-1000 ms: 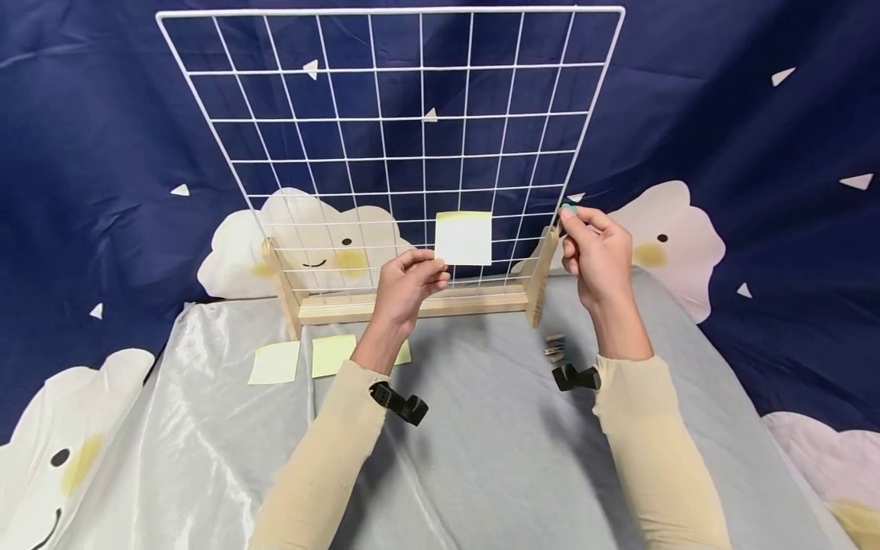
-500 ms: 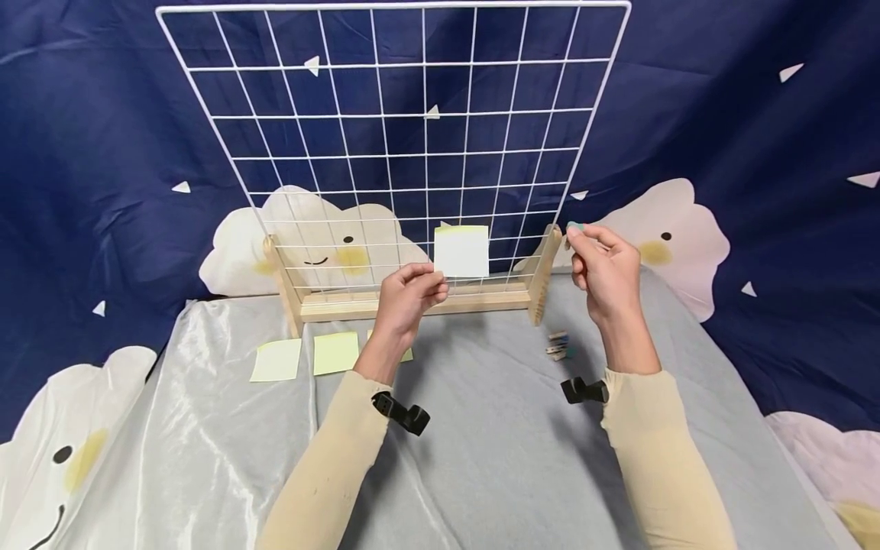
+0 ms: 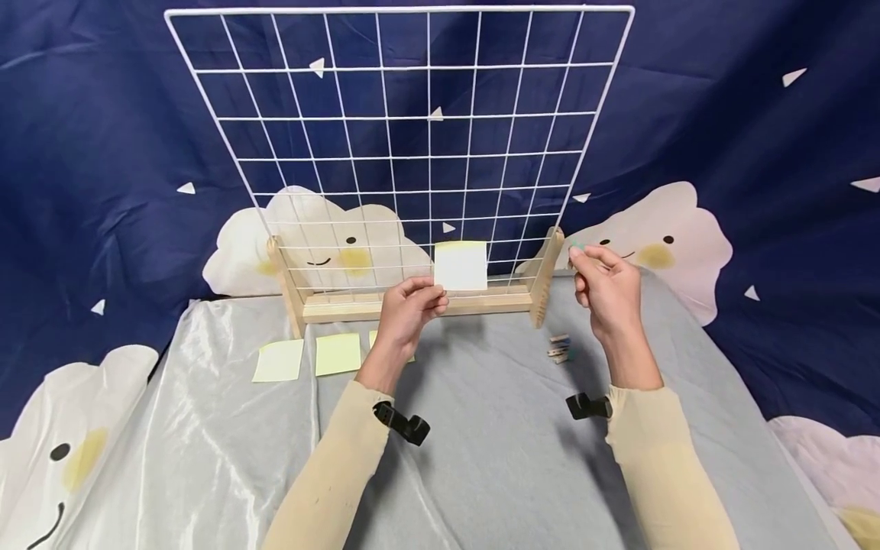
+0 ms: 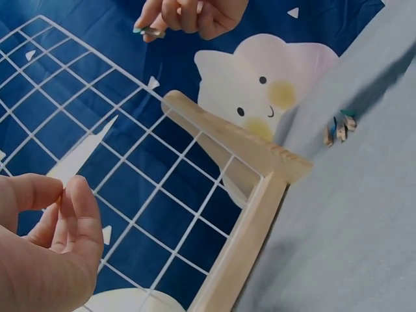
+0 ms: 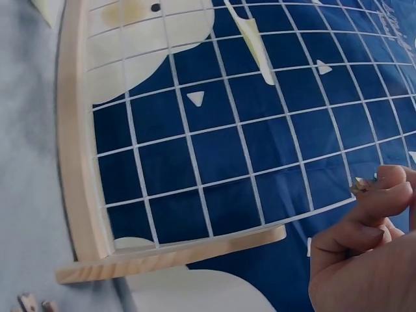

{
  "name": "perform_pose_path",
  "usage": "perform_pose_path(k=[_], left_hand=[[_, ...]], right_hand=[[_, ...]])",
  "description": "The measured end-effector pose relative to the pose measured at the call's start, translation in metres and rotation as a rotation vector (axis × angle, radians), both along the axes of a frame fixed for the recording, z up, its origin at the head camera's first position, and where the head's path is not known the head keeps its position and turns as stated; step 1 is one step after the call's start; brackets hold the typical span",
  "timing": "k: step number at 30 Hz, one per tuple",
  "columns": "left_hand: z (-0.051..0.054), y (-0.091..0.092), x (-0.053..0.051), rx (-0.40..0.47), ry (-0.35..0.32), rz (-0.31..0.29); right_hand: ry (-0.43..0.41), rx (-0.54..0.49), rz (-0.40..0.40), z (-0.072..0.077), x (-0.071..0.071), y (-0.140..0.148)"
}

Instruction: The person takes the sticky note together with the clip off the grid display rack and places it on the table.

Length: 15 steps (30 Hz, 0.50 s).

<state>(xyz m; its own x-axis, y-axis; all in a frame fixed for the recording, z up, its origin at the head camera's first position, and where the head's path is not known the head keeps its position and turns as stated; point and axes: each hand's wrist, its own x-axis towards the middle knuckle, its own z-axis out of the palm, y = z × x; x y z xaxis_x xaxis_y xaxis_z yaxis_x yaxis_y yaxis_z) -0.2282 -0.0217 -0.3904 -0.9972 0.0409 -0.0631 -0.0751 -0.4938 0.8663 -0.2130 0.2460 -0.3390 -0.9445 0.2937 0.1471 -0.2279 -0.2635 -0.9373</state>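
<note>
My left hand (image 3: 407, 312) pinches a pale sticky note (image 3: 461, 266) by its lower left corner, between thumb and fingers. The note hangs in front of the lower rows of a white wire grid panel (image 3: 399, 10); in the left wrist view the note (image 4: 83, 153) appears nearly edge-on. To the right of the grid's wooden stand (image 3: 545, 283), my right hand (image 3: 610, 294) pinches a small clothespin (image 4: 151, 31) with a teal part, mostly covered by the fingers in the head view. The right hand is apart from the note.
Several small clothespins (image 3: 560, 350) lie in a pile right of centre on the grey cloth (image 3: 495, 428). Two yellowish notes (image 3: 278, 361) lie at the left, and a third (image 3: 373, 337) is partly hidden behind my left arm. A dark blue curtain (image 3: 756, 137) hangs behind.
Both hands have moved down, the left with the sticky note and the right with the clothespin. The right hand has also shifted slightly right, away from the grid's side edge.
</note>
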Motion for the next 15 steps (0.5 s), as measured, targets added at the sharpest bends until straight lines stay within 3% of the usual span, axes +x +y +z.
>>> perform_pose_path(k=[7,15], left_hand=[[-0.009,0.003,0.004,0.002,-0.052,-0.003],[-0.024,0.004,0.008,-0.015,-0.059,0.0]], right_hand=[[-0.053,0.049,0.027,-0.013,-0.001,0.004],[-0.094,0.037,0.016,-0.027,0.0,0.004]])
